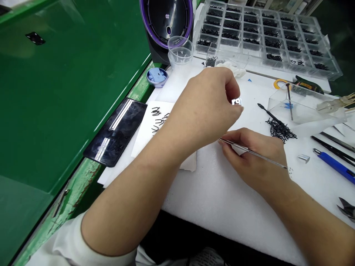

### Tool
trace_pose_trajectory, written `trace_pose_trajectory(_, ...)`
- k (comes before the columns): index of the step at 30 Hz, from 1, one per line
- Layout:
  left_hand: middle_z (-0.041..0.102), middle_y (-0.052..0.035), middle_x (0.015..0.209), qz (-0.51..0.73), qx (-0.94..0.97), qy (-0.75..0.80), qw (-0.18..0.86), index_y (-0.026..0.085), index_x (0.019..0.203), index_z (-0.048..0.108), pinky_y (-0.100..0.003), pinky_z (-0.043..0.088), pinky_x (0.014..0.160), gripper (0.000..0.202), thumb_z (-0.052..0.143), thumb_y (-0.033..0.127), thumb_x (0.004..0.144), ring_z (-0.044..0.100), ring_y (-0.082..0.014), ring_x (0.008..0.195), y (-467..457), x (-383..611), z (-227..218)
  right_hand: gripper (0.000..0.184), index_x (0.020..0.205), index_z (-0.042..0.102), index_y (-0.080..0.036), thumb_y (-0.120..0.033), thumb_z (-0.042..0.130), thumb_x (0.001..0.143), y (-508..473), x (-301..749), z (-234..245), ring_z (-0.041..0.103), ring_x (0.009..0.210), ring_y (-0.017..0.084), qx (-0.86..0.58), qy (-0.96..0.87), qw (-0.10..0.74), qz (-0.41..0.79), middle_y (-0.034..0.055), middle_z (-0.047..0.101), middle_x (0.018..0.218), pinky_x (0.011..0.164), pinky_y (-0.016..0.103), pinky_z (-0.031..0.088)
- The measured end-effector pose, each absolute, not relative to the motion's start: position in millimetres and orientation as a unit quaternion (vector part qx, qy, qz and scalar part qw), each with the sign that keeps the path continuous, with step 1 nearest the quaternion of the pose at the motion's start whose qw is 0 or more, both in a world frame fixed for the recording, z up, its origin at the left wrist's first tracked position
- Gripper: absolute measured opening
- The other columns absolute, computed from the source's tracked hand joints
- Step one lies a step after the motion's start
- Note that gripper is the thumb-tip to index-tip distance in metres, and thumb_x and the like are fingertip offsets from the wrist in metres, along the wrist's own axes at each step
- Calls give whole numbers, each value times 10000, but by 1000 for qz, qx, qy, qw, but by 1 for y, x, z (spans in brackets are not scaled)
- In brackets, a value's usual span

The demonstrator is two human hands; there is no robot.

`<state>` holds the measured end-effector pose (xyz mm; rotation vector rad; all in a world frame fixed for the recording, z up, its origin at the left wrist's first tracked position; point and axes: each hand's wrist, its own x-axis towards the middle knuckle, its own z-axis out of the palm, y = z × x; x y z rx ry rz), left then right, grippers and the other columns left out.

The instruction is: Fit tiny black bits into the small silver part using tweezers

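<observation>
Hands occupied: small metal part (236, 101) pinched by left hand (205, 107) above the bench (222, 192), tweezers (263, 157) gripped by right hand (257, 175); part could be lost among loose black clips (280, 129) if the pinch slackens.

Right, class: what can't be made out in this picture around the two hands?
Head view:
- small silver part: mostly covered by the left hand.
- thin metal tool in the right hand: tip hidden behind the left hand.
- cutters: cut off by the right edge.
- black pieces in the compartment tray: too small.
</observation>
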<state>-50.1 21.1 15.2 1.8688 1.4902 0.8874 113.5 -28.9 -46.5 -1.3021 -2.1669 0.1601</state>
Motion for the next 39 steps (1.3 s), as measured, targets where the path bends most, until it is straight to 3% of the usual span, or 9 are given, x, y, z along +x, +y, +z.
trace_pose_trajectory(39,733,-20,884,320,713,545,304,214,840,692,-303,496,654,73,671,251,780,663,-181,807,22,-53,14,99,905,707,-232,-166,678,838,-29,113,-43,725,660,164,-503,-810,291,84,-17,782,824,599,273,531)
